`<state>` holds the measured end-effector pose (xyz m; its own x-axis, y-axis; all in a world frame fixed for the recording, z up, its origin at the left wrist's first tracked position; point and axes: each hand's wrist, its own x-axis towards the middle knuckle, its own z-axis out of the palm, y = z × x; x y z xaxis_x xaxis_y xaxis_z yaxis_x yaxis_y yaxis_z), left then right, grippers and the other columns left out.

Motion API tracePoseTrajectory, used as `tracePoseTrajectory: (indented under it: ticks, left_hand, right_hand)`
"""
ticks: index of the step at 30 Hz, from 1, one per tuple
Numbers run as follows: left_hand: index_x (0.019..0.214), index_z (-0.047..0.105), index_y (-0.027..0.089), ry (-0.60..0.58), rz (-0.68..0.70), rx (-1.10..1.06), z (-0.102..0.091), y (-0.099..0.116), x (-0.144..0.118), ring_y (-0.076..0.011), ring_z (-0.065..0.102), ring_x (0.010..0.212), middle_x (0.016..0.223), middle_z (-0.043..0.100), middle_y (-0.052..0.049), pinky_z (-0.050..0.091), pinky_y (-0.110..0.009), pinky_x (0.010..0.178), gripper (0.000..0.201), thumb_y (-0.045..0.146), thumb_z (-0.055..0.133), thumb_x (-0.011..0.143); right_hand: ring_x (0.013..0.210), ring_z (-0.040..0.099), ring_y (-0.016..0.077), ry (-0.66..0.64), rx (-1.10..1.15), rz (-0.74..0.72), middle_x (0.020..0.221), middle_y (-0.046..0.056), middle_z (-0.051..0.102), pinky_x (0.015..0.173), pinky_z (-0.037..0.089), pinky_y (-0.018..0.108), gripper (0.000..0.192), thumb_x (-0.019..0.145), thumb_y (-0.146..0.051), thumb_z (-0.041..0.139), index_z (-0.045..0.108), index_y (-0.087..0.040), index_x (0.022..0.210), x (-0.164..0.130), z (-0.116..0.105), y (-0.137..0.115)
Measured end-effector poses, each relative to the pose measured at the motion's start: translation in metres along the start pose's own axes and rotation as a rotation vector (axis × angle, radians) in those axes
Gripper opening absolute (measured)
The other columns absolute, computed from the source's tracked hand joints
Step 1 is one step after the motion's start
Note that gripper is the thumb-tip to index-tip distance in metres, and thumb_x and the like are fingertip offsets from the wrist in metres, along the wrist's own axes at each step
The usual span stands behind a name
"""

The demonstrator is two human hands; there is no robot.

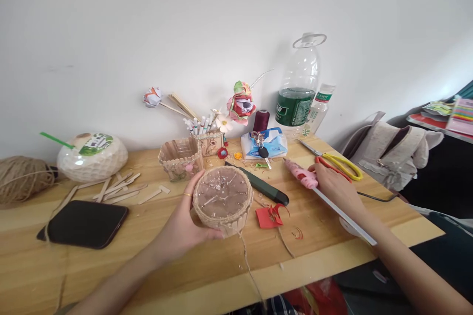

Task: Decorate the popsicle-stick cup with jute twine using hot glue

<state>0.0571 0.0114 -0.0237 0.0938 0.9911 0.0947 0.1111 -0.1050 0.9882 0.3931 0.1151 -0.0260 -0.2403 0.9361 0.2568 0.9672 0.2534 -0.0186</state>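
My left hand is wrapped around the side of a small round basket. Its clear plastic inside faces up, and twine and wooden pieces line its rim and wall. A loose end of twine hangs from its front towards the table's edge. On the right, my right hand is closed around a pink hot glue gun, whose nozzle points left and away from me. A long white glue stick sticks out of its back. The handle is mostly hidden by my fingers. Gun and basket are apart.
Between my hands lie a dark green utility knife and red scraps. Scissors lie right. Behind stand a plastic container, tissues and a bottle. Left are a phone, wooden sticks and twine.
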Motion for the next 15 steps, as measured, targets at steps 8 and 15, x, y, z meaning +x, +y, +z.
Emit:
tracePoseTrajectory:
  ticks: [8,15]
  left_hand:
    - [0.145,0.012,0.036,0.066,0.212,0.381,-0.013,-0.007,-0.005,-0.0395,0.010,0.143,0.157,0.010,-0.010,0.013,-0.064,0.112,0.111,0.045,0.082,0.060]
    - [0.121,0.050,0.019,0.128,0.752,0.729,-0.013,0.013,-0.016,-0.0277,0.038,0.128,0.120,0.054,-0.011,0.034,-0.048,0.108,0.046,0.022,0.068,0.079]
  right_hand:
    - [0.108,0.059,0.0357,-0.008,-0.044,-0.047,0.113,0.018,0.065,0.086,0.045,0.045,0.042,0.070,-0.015,0.050,0.059,-0.010,0.111,0.013,0.008,0.021]
    - [0.088,0.065,0.0270,0.251,0.255,-0.270,0.089,0.012,0.070,0.079,0.050,0.040,0.022,0.090,-0.027,0.043,0.063,-0.018,0.091,-0.043,-0.034,-0.061]
